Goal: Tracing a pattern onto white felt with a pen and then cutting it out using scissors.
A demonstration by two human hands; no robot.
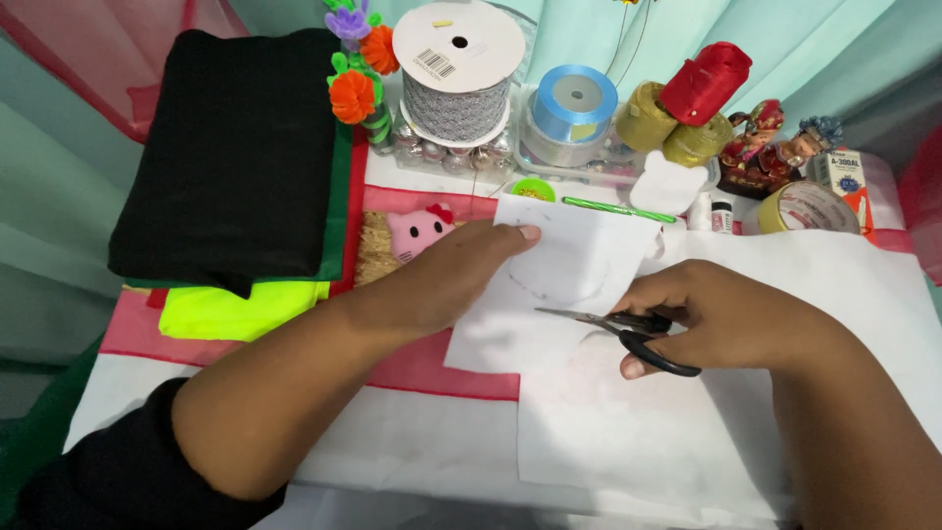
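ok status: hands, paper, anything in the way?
Left hand pins white paper. Right hand holds black scissors, blades at paper edge. Cut path clear.

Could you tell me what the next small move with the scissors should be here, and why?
Probably close the scissors and snip onward along the pencilled curve. The right hand has the blades at the white sheet, just below that line, while the left hand pins the sheet's upper edge.

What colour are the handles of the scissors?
Black, seen in the head view: the scissors are in the right hand, blades on the white paper.
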